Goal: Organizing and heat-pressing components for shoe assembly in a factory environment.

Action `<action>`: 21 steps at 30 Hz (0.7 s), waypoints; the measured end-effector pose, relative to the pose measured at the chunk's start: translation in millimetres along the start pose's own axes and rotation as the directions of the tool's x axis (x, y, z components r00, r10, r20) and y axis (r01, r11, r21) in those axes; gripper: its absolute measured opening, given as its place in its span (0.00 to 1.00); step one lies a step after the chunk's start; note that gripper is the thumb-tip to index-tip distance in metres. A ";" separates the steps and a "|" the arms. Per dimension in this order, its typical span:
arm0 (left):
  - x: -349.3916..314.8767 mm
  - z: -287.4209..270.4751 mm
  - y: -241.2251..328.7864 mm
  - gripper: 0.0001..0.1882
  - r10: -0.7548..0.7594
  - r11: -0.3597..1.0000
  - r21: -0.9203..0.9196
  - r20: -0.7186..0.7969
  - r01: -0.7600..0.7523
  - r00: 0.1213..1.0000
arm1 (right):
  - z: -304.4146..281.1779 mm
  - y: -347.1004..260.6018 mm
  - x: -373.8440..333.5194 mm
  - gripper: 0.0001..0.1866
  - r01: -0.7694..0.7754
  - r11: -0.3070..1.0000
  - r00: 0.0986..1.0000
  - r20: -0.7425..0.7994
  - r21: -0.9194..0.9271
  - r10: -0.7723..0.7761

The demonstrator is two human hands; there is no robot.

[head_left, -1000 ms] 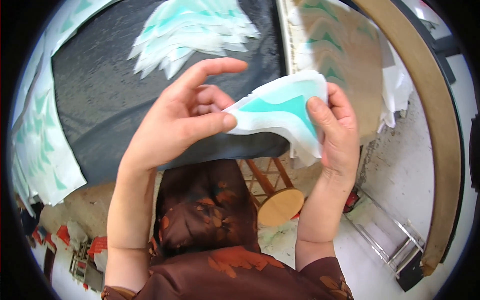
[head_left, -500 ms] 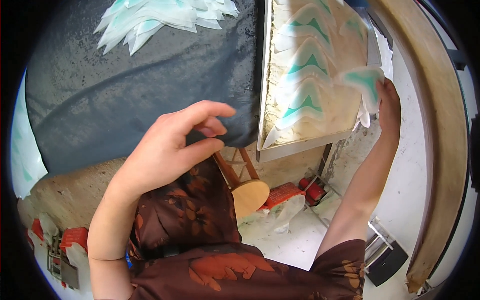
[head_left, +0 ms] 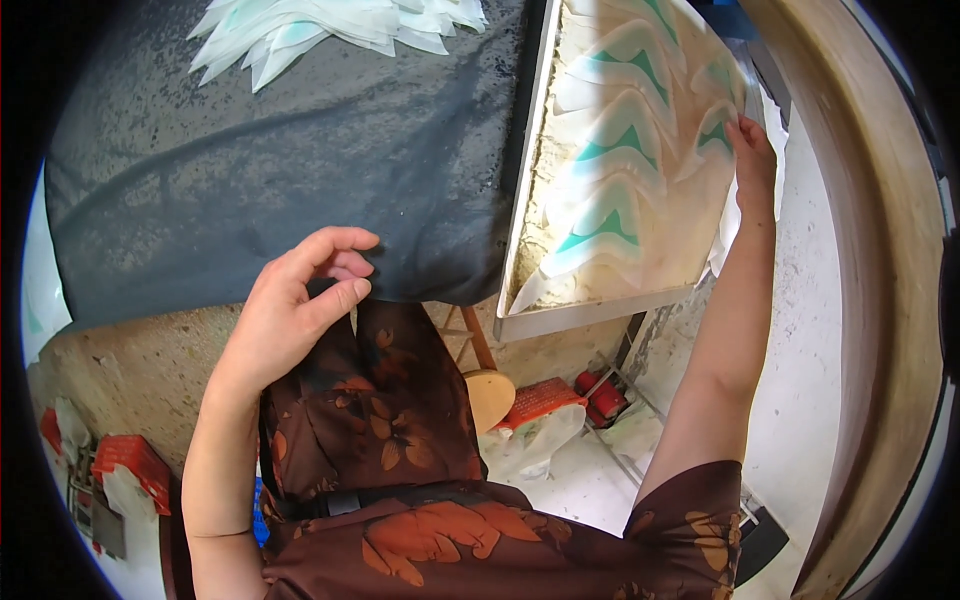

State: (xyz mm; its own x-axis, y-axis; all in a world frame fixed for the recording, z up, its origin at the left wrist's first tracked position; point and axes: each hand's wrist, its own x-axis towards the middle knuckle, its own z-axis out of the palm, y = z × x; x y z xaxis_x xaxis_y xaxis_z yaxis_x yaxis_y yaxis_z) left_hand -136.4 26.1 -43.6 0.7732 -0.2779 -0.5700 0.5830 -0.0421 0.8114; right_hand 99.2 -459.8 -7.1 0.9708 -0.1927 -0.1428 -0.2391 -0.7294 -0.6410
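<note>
A thin V-shaped white piece with a teal middle (head_left: 712, 132) rests on the padded cream surface of a metal-edged tray (head_left: 560, 318). At its right end, my right hand (head_left: 755, 165) pinches its edge between thumb and fingers. More teal-centred pieces (head_left: 605, 240) lie overlapped in a column down the left half of the tray. My left hand (head_left: 300, 295) hovers over the near edge of the dark cloth (head_left: 280, 200), fingers curled loosely and thumb apart, holding nothing.
A fanned pile of similar pieces (head_left: 330, 30) lies on the dark cloth at the far side. Below stand a round-topped wooden stool (head_left: 488, 400) and red baskets (head_left: 540, 402). A thick curved wooden beam (head_left: 850, 300) runs down the right side.
My right hand has brought the V-shaped piece from beyond the tray's right edge onto its surface, moving slightly away and left. My left hand has drawn back left and nearer.
</note>
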 end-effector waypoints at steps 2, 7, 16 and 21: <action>0.9 -1.9 0.8 0.16 -0.013 1.000 0.002 0.010 0.013 1.000 | 4.3 -1.9 1.2 0.15 0.022 0.999 1.000 -0.012 0.025 -0.022; 2.9 -6.9 2.3 0.16 -0.036 0.999 0.019 0.022 0.036 0.999 | 7.0 2.3 5.6 0.15 0.004 0.998 0.994 -0.108 -0.056 -0.010; 8.8 -32.6 4.3 0.15 -0.038 0.997 -0.066 -0.013 0.037 0.999 | 7.8 16.7 7.4 0.18 0.120 0.968 0.976 -0.152 -0.223 -0.156; 27.8 -82.8 16.0 0.17 0.020 1.000 -0.008 -0.178 -0.022 0.984 | 2.8 -8.1 -29.4 0.17 0.067 0.971 0.918 -0.366 -0.230 -0.151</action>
State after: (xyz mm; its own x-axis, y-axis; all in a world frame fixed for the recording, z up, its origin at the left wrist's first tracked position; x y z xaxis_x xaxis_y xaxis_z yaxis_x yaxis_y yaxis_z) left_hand -84.9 97.1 -57.2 0.8168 -0.1030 -0.5677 0.5681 -0.0283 0.8225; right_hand 72.6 -446.4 0.2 0.9205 -0.3074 0.2413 -0.1712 -0.8722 -0.4582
